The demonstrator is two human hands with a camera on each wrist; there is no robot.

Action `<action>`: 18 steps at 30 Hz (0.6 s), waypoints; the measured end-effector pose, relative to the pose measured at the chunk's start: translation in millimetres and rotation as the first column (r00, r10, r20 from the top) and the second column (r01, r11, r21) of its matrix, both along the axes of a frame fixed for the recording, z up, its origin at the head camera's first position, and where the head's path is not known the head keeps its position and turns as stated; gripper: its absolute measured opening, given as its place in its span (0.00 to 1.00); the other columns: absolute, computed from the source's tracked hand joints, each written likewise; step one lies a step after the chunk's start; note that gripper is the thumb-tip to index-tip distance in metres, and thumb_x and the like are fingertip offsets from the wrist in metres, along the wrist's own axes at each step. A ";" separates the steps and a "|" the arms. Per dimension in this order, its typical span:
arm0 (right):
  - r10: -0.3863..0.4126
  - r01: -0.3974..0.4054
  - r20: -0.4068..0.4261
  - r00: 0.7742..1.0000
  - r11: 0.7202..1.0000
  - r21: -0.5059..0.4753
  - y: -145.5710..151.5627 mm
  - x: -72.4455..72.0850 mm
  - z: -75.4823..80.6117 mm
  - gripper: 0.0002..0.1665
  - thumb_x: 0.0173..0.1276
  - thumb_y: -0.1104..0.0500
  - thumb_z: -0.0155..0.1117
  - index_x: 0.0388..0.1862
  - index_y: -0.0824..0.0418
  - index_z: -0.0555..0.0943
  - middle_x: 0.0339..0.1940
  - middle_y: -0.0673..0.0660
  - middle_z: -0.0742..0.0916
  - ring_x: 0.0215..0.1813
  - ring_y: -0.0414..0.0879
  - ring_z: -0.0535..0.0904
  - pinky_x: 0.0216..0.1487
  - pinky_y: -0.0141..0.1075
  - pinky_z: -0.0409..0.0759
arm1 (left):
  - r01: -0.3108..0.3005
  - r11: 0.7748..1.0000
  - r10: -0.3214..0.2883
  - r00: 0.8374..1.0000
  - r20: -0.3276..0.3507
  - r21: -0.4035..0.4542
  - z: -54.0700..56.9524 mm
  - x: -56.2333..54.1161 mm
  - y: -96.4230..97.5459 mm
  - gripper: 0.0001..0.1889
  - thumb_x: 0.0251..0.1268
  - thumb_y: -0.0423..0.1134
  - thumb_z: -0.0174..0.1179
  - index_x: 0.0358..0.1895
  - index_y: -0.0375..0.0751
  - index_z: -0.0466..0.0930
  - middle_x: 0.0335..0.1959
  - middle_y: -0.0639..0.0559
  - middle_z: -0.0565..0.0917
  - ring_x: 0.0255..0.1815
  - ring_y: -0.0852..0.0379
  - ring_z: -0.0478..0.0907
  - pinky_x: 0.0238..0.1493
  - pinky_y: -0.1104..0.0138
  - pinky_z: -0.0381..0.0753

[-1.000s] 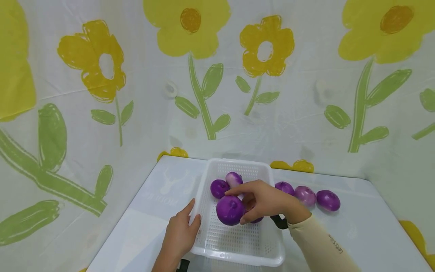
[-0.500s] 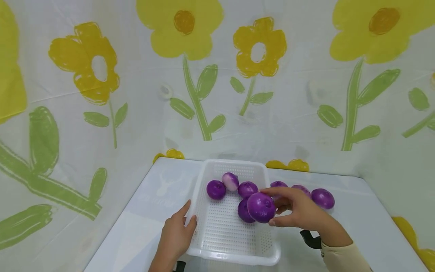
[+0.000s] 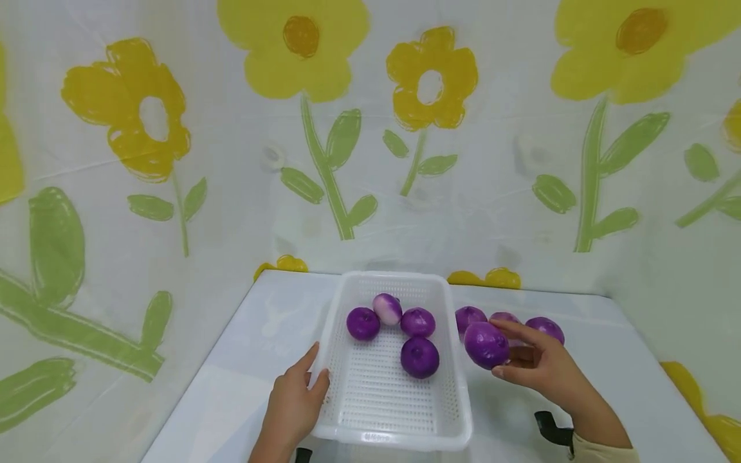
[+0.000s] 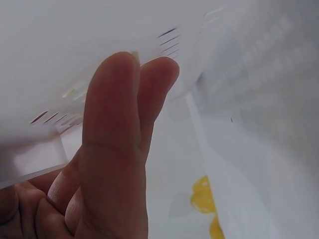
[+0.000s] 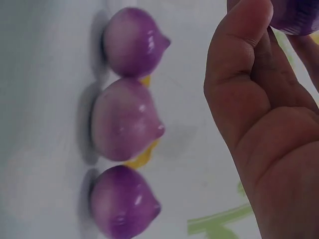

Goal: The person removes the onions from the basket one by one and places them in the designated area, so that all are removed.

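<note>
My right hand (image 3: 538, 366) pinches a purple onion (image 3: 486, 345) between thumb and fingers, above the table just right of a white perforated plastic basket (image 3: 465, 411). In the right wrist view, only part of that held onion (image 5: 297, 15) shows at the top corner. Several onions lie in the basket, among them a dark one (image 3: 419, 357) and a pale-sided one (image 3: 387, 309). My left hand (image 3: 294, 399) rests against the basket's left side, fingers extended. The left wrist view has its thumb (image 4: 113, 129) close to the slotted white wall.
Three more onions stand in a row on the white table (image 3: 585, 360), right of the basket; the middle one (image 5: 124, 119) is the palest. Behind the table hangs a white cloth (image 3: 486, 212) printed with yellow flowers.
My right hand has carried the onion from above the basket rightward, out past its right rim. The onions inside are now uncovered. My left hand stays at the basket's left side.
</note>
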State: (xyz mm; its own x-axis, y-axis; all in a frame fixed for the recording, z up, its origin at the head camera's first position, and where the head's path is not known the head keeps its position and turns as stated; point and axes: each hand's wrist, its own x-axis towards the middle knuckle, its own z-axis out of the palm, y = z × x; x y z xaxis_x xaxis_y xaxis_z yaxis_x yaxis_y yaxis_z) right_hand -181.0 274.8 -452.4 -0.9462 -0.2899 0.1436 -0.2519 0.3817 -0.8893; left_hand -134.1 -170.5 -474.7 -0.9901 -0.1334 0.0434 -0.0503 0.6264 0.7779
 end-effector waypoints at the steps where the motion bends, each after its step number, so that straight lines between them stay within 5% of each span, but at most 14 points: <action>1: -0.012 0.012 0.011 1.000 1.000 0.001 2.4 -0.6 -3.4 0.46 0.61 0.58 0.84 0.77 0.54 0.75 0.68 0.66 0.80 0.53 0.51 0.88 0.49 0.38 0.87 | -0.002 1.000 0.002 1.000 0.001 0.001 0.3 0.9 -0.5 0.31 0.76 0.43 0.64 0.79 0.41 0.70 0.56 0.28 0.85 0.53 0.38 0.87 0.44 0.47 0.87; 12: -0.035 0.032 0.131 0.991 0.999 0.019 13.1 -21.5 -37.0 0.49 0.59 0.55 0.85 0.77 0.58 0.73 0.70 0.70 0.78 0.53 0.54 0.89 0.50 0.42 0.87 | -0.017 1.000 0.017 1.000 0.002 -0.010 2.4 1.4 -1.0 0.32 0.76 0.43 0.64 0.79 0.41 0.70 0.55 0.29 0.86 0.52 0.39 0.88 0.44 0.47 0.88; 18: -0.078 0.065 0.118 0.990 0.992 0.111 9.2 -28.6 -50.3 0.50 0.55 0.51 0.87 0.75 0.56 0.75 0.69 0.67 0.80 0.53 0.55 0.88 0.49 0.43 0.88 | -0.004 1.000 0.004 1.000 0.001 -0.004 1.9 0.8 2.2 0.31 0.77 0.43 0.63 0.79 0.41 0.70 0.57 0.29 0.85 0.53 0.40 0.87 0.45 0.47 0.87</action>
